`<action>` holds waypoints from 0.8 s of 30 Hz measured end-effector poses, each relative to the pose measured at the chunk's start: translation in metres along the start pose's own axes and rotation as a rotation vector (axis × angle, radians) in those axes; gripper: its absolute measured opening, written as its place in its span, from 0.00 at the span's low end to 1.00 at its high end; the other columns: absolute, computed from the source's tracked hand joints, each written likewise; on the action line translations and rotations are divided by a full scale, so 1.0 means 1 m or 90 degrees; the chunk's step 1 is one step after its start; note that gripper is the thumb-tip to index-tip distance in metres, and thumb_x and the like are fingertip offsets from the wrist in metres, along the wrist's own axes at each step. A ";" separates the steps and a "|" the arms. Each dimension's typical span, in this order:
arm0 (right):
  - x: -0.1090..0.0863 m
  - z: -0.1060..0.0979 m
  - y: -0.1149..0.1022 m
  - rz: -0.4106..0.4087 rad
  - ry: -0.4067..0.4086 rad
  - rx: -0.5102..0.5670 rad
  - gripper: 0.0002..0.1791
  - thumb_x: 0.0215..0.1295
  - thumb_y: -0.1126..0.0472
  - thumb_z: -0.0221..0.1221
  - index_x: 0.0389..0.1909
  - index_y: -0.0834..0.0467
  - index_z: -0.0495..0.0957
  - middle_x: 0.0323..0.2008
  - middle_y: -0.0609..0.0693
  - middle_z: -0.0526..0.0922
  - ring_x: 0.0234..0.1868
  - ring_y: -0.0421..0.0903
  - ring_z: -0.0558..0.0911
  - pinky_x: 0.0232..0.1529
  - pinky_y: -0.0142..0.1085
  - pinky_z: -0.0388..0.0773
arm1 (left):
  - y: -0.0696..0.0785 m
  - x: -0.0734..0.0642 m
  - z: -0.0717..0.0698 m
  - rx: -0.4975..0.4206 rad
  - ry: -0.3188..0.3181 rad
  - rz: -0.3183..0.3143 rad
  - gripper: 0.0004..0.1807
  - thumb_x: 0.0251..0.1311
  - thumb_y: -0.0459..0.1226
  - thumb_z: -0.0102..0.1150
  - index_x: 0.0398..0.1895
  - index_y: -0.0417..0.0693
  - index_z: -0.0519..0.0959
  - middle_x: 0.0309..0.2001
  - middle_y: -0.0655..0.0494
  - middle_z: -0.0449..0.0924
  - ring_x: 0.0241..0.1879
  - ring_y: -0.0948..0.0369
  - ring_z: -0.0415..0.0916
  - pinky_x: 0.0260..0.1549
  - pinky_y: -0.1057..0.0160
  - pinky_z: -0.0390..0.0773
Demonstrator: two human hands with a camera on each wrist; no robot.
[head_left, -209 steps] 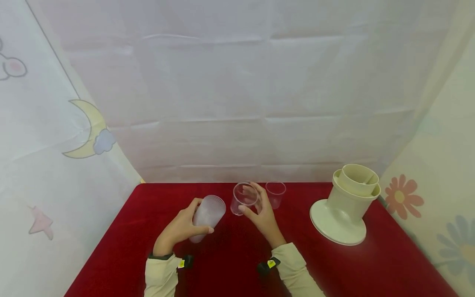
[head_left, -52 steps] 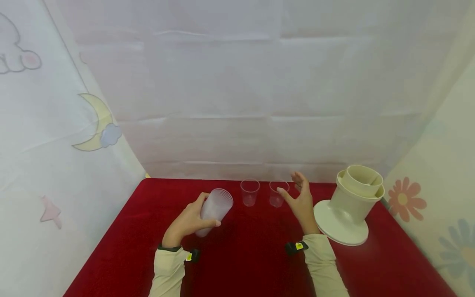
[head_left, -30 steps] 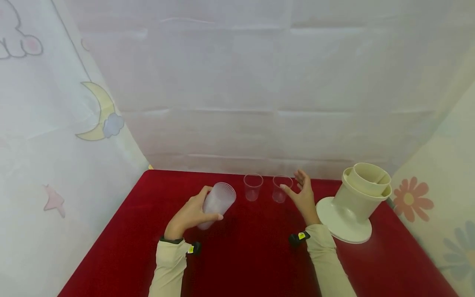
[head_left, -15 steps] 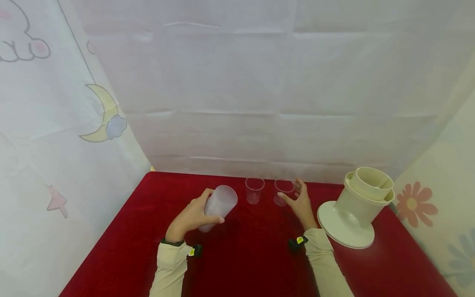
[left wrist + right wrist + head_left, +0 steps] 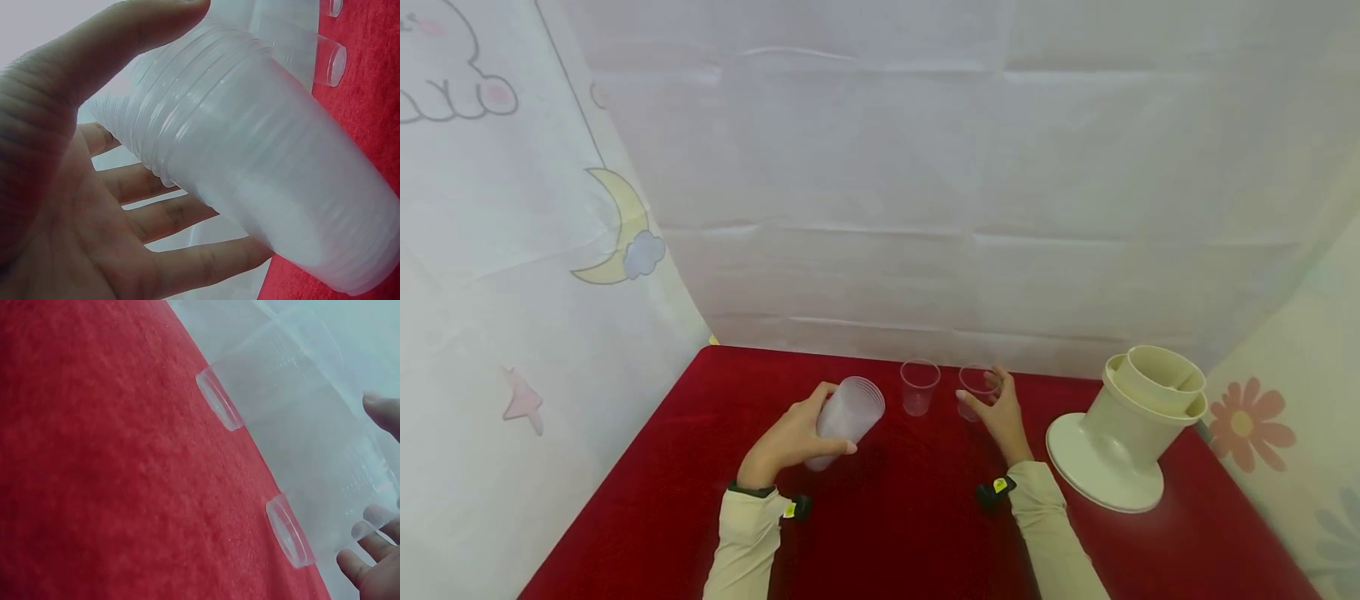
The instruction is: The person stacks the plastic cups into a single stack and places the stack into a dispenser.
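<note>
The left hand (image 5: 786,437) held a tall stack of clear, cloudy plastic cups (image 5: 852,408), one tucked inside the other, with the thumb on one side and the fingers on the other. The stack was tilted: its long line slanted, with the open mouths up and away from the person, toward the right-hand side, and the shut bottoms down and nearer the person. I could not tell if its low end touched the soft red cloth (image 5: 887,533) under the hands. The right hand (image 5: 1002,421) was spread wide around a single clear plastic cup (image 5: 975,387), thumb on its left, fingers on its right; I could not tell if the fingers pressed on it. That cup stood upright with its mouth up. Another clear plastic cup (image 5: 919,387) stood the same way, between the two hands and a bit past them. To the right of the right hand sat a cream plastic stand (image 5: 1120,442) with a flat round foot and a fat, leaning tube. The left wrist view showed what the head view hid: the palm, and many ring-like rims packed close together near the thumb. The right wrist view showed the round bottoms of both single cups down on the cloth, and a gap between the thumb and the near cup.
</note>
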State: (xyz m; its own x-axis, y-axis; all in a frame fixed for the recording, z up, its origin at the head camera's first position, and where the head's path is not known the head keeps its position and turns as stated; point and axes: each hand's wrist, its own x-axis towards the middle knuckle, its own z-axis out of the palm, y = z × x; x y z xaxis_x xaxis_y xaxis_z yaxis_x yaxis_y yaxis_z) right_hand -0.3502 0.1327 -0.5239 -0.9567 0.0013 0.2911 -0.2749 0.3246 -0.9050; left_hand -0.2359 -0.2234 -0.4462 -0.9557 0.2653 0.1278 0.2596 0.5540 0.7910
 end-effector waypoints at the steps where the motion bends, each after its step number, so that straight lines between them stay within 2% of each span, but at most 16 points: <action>1: 0.001 0.001 0.000 -0.002 0.004 0.000 0.51 0.61 0.53 0.70 0.75 0.63 0.48 0.71 0.65 0.62 0.69 0.62 0.63 0.68 0.56 0.60 | 0.000 0.000 0.000 0.001 0.000 0.001 0.45 0.42 0.49 0.77 0.65 0.56 0.64 0.51 0.54 0.77 0.45 0.54 0.77 0.37 0.52 0.83; 12: 0.001 0.003 0.000 0.012 0.014 0.022 0.49 0.62 0.55 0.69 0.74 0.64 0.50 0.68 0.65 0.65 0.63 0.62 0.65 0.66 0.55 0.63 | 0.001 -0.002 0.000 0.007 -0.001 0.002 0.45 0.43 0.49 0.77 0.65 0.55 0.64 0.51 0.53 0.77 0.45 0.54 0.77 0.37 0.51 0.83; 24: -0.001 -0.001 -0.009 -0.005 0.013 0.067 0.44 0.63 0.60 0.68 0.71 0.66 0.53 0.67 0.65 0.68 0.68 0.60 0.68 0.67 0.54 0.63 | 0.004 -0.003 0.000 0.016 0.001 -0.004 0.45 0.43 0.47 0.78 0.65 0.54 0.64 0.52 0.52 0.77 0.45 0.53 0.77 0.39 0.49 0.83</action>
State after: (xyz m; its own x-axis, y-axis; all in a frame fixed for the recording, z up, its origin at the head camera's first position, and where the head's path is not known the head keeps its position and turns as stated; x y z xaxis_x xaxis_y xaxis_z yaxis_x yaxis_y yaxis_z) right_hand -0.3467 0.1302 -0.5154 -0.9527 0.0194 0.3033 -0.2915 0.2237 -0.9300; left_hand -0.2319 -0.2216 -0.4435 -0.9576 0.2603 0.1238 0.2568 0.5754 0.7765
